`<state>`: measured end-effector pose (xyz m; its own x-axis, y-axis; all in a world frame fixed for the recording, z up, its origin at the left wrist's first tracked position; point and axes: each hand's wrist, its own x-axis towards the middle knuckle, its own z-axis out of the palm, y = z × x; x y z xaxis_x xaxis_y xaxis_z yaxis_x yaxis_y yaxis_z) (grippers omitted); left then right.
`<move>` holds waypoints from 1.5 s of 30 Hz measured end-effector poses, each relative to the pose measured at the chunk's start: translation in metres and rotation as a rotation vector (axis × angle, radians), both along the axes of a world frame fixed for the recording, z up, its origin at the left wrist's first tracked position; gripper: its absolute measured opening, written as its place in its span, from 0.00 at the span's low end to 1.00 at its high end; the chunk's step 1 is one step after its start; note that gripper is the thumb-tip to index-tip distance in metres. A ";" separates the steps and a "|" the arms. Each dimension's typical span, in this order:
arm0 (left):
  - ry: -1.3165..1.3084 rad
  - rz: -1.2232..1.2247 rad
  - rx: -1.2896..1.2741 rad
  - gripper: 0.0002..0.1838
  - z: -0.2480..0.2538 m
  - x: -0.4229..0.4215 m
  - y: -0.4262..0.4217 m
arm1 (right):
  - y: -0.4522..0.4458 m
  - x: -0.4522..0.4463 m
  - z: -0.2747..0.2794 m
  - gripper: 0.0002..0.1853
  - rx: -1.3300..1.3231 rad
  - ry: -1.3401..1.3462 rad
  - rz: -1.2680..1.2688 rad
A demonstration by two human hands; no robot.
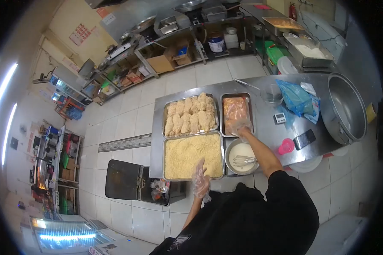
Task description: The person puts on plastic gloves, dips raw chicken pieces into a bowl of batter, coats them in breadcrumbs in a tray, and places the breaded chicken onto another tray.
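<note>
My left hand (201, 182), in a clear plastic glove, is held with its fingers apart over the near edge of a metal tray of breadcrumbs (191, 155). My right hand (242, 127), also gloved, reaches into a smaller metal tray of raw marinated meat (235, 108). Its fingers are too small and blurred there to show whether they grip a piece. Just below that tray is a metal bowl of white batter (239, 148) with a wire whisk (244, 160) resting in it. Beyond the crumbs, another tray holds rows of breaded pieces (189, 112).
Right of the trays on the steel table are a white timer (280, 118), a phone (304, 139), a pink cup (286, 146), a blue plastic bag (295, 98) and a big metal pot (347, 108). An open-lidded bin (123, 179) stands at the table's near left.
</note>
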<state>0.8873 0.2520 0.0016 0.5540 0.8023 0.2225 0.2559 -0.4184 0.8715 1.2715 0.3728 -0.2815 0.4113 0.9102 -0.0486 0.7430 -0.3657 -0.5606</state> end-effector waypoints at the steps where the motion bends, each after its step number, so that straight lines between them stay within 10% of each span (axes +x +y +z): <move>1: -0.042 -0.020 -0.032 0.41 0.001 0.009 0.004 | 0.012 0.014 -0.056 0.31 0.081 -0.034 0.026; 5: -0.370 -0.169 -0.160 0.38 -0.026 0.049 0.018 | -0.054 -0.023 0.181 0.29 -0.089 0.054 0.169; 9: -0.518 -0.162 -0.786 0.38 0.019 0.115 0.019 | -0.115 -0.054 0.283 0.26 0.076 0.190 0.200; 13: -0.722 -0.284 -1.135 0.36 0.034 0.153 0.010 | -0.162 -0.074 0.276 0.25 0.343 0.399 0.005; 18: -0.347 -0.291 -0.959 0.31 -0.016 0.157 0.006 | -0.194 -0.080 0.290 0.22 0.667 0.807 -0.095; 21: -0.452 -0.267 -1.079 0.26 -0.014 0.150 0.003 | -0.214 -0.076 0.296 0.20 0.153 0.780 -0.178; 24: -0.638 -0.196 -1.210 0.23 -0.018 0.148 0.005 | -0.223 -0.083 0.277 0.20 0.474 0.957 0.039; 28: -0.133 -0.239 -0.430 0.19 -0.038 0.136 0.029 | -0.202 -0.082 0.236 0.17 0.332 1.374 -0.347; 30: -0.097 -0.282 -0.150 0.18 -0.051 0.130 0.037 | -0.195 -0.089 0.236 0.17 0.339 1.126 -0.169; 34: -0.520 -0.280 -0.582 0.16 -0.108 0.135 0.066 | -0.190 -0.073 0.224 0.14 0.214 1.098 -0.201; 36: 0.056 -0.262 -0.015 0.10 -0.106 0.139 0.072 | -0.185 -0.063 0.218 0.10 0.181 0.515 0.011; 40: 0.300 -0.140 -0.021 0.10 -0.092 0.161 0.060 | -0.174 -0.051 0.156 0.12 0.215 0.486 -0.101; 42: 0.597 -0.147 0.182 0.14 -0.130 0.170 0.062 | -0.165 -0.061 0.157 0.09 -0.119 -0.044 -0.121; 45: 0.718 -0.022 0.051 0.11 -0.079 0.158 0.050 | -0.174 -0.078 0.159 0.20 0.043 -0.260 -0.076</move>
